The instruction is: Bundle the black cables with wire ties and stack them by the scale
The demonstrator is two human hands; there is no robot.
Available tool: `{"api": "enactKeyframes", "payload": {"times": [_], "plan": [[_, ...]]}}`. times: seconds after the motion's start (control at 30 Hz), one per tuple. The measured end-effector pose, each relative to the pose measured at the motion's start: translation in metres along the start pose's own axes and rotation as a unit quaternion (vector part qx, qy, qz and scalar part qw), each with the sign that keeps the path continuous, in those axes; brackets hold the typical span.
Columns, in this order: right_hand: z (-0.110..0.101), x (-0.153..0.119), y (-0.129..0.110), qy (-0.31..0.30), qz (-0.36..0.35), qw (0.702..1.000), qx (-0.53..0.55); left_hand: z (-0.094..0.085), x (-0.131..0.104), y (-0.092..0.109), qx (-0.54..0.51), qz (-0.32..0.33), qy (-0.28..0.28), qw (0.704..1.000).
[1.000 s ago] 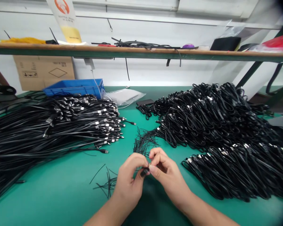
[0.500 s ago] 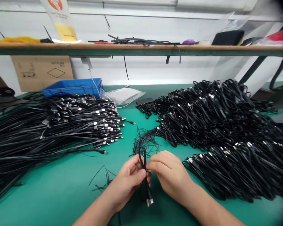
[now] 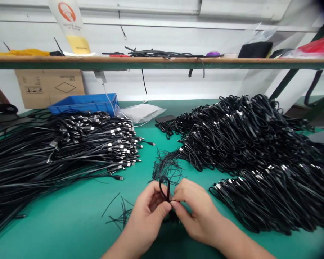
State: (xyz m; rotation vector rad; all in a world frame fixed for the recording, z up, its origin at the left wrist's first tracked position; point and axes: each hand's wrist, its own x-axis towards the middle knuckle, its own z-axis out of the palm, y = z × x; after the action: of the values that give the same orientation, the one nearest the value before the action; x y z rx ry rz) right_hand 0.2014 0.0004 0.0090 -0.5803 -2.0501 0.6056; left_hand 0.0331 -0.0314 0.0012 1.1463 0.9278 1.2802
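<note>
A folded black USB cable (image 3: 168, 192) is bundled at the front middle, its loop standing up above my fingers. My left hand (image 3: 148, 217) is closed on the bundle, thumb pressed against its middle. Beside it, my right hand (image 3: 197, 210) pinches at the same spot with thumb and forefinger; whatever lies between those fingertips is hidden. The bundle's plug ends are mostly covered by the hands. Beyond the hands lies a heap of thin black ties (image 3: 166, 165), and a few more loose ties (image 3: 121, 214) rest left of my left hand.
Straight USB cables (image 3: 70, 151) are piled at the left, plugs facing the middle. Looped, bundled cables (image 3: 232, 133) are heaped at the right, with a row (image 3: 272, 198) in front. Behind stand a blue bin (image 3: 83, 104) and a plastic bag (image 3: 143, 112) under a shelf (image 3: 162, 63).
Both hands have turned inward around the cable's middle, and the right thumb now meets the left thumb. The cable has tilted, so its plugs no longer show clearly. The view has shifted slightly.
</note>
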Motion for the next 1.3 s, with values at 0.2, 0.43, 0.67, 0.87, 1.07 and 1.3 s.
{"api": "enactKeyframes", "payload": {"times": [0.2, 0.43, 0.67, 0.87, 1.07, 1.3], "plan": [[0.023, -0.002, -0.005, -0.007, 0.373, 0.844, 0.385, -0.01, -0.002, 0.001, 0.265, 0.165, -0.015, 0.95], [0.006, -0.007, 0.004, -0.011, -0.023, 0.999, -0.042, -0.006, 0.008, 0.005, -0.006, -0.045, 0.013, 0.999], [0.0, -0.004, 0.006, 0.01, -0.122, 0.98, -0.159, -0.001, 0.005, 0.006, -0.127, -0.125, -0.064, 0.982], [0.016, -0.003, 0.002, 0.005, 0.271, 0.939, 0.211, -0.009, 0.007, 0.003, 0.124, 0.078, -0.012, 0.989], [0.018, -0.001, 0.0, -0.006, 0.319, 0.911, 0.26, -0.015, 0.009, 0.006, 0.231, 0.107, -0.004, 0.967], [-0.005, 0.002, 0.003, -0.062, -0.116, 0.967, -0.217, -0.011, 0.014, 0.002, 0.001, -0.084, -0.055, 0.995]]}}
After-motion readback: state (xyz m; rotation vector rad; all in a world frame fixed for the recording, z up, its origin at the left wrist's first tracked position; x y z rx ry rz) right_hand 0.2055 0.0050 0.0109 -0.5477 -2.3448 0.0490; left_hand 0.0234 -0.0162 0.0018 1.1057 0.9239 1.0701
